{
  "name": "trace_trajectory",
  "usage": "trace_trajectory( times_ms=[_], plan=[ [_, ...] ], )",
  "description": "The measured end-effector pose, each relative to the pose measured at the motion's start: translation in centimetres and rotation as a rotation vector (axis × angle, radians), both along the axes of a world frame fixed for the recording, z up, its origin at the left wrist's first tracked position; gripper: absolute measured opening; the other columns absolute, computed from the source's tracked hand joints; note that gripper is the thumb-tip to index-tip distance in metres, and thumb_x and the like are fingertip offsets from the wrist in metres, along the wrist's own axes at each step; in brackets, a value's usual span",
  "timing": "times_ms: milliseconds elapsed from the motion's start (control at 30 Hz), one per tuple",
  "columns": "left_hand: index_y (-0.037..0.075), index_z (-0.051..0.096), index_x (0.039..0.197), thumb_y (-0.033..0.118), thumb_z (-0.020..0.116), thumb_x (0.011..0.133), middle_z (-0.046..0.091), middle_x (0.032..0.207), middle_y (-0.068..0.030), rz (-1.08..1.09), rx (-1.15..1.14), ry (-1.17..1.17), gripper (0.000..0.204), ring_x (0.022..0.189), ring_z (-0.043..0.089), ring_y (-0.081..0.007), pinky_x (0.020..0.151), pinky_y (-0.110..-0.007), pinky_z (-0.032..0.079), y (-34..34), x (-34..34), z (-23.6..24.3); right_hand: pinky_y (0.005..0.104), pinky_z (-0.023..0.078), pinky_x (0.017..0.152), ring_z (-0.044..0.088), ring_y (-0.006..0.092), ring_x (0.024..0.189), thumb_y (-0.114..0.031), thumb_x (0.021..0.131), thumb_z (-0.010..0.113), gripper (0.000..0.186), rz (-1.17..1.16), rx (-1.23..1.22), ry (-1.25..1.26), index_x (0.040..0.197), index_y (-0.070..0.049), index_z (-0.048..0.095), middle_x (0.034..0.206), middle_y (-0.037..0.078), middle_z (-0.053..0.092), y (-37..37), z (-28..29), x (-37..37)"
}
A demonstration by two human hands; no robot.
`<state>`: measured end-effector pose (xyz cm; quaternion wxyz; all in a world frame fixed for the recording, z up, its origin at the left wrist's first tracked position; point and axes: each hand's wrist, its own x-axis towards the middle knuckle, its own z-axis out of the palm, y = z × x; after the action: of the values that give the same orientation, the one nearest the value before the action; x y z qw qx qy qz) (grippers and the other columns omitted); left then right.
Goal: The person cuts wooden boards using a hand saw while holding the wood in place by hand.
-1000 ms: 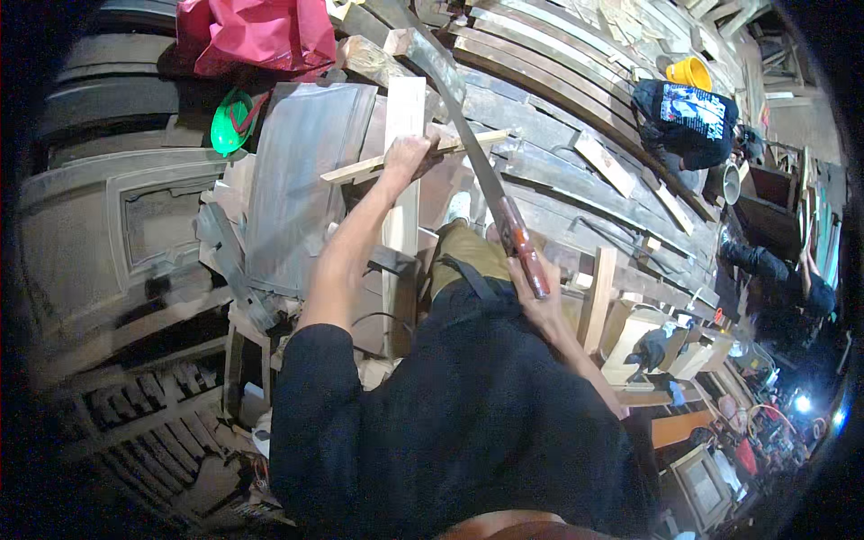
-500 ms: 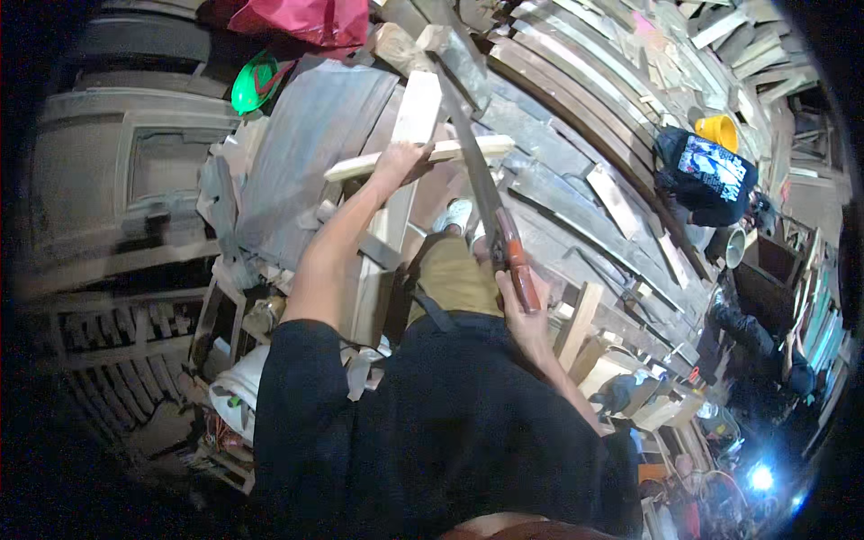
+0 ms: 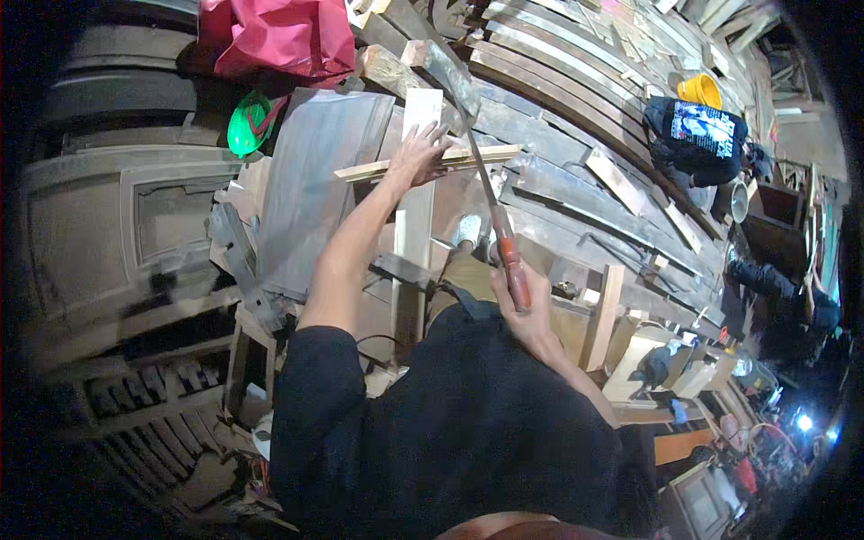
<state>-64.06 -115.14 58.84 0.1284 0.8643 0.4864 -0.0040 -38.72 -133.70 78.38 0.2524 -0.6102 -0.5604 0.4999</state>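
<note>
My right hand [image 3: 526, 301] is wrapped around the reddish-brown wooden handle of a machete [image 3: 480, 166], whose long blade points up and away from me. Its blade passes over the right part of a pale wooden slat [image 3: 486, 158], which lies crosswise over an upright pale board [image 3: 412, 220]. A dark line runs along the slat. On the slat's middle rests my left hand [image 3: 420, 155], fingers spread and stretched toward the blade. What its palm touches is hidden.
A red-pink bag [image 3: 279, 36] and a green plastic item [image 3: 247, 124] lie at the far left. Long planks [image 3: 558, 76] stretch across the far right. A person in a dark shirt [image 3: 697, 139] bends near a yellow bucket [image 3: 699, 91]. A pale wood block [image 3: 603, 315] stands right of my right hand.
My left hand has loosened from around the slat, its fingers now spread. The machete blade has turned to show narrower, and a dark line now shows along the slat. The view has shifted.
</note>
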Motion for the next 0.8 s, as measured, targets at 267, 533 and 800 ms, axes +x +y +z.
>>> trace_trajectory(
  times_ms=[267, 533, 800],
  plan=[
    [0.018, 0.06, 0.126, 0.042, 0.079, 0.075, 0.049, 0.138, -0.0181, 0.025, 0.026, 0.002, 0.06, 0.129, 0.046, -0.0365, 0.101, -0.056, 0.04, -0.4, 0.3, 1.5, 0.0252, 0.038, 0.053, 0.044, 0.005, 0.06, -0.019, 0.094, 0.068, 0.022, -0.136, -0.013, 0.045, 0.084, -0.002, 0.057, 0.067, -0.003, 0.05, -1.0, -1.7, 0.4],
    [0.011, 0.066, 0.107, 0.03, 0.073, 0.082, 0.068, 0.083, -0.0142, 0.052, 0.009, -0.157, 0.031, 0.083, 0.068, -0.0345, 0.07, -0.047, 0.054, -1.1, -0.2, -0.3, 0.0231, 0.039, 0.05, 0.046, 0.0044, 0.056, -0.02, 0.096, 0.065, 0.018, -0.404, -0.174, 0.344, 0.091, -0.004, 0.06, 0.067, -0.003, 0.052, -1.1, -0.2, 0.3],
    [0.03, 0.033, 0.154, 0.035, 0.073, 0.08, 0.019, 0.162, -0.0183, -0.038, 0.345, 0.152, 0.085, 0.147, 0.023, -0.0391, 0.116, -0.064, 0.017, -0.3, 0.6, 2.1, 0.0245, 0.037, 0.05, 0.046, 0.0046, 0.057, -0.018, 0.095, 0.066, 0.019, -0.421, -0.218, 0.267, 0.084, -0.004, 0.058, 0.065, -0.003, 0.051, -1.5, -0.1, -0.6]
  ],
)
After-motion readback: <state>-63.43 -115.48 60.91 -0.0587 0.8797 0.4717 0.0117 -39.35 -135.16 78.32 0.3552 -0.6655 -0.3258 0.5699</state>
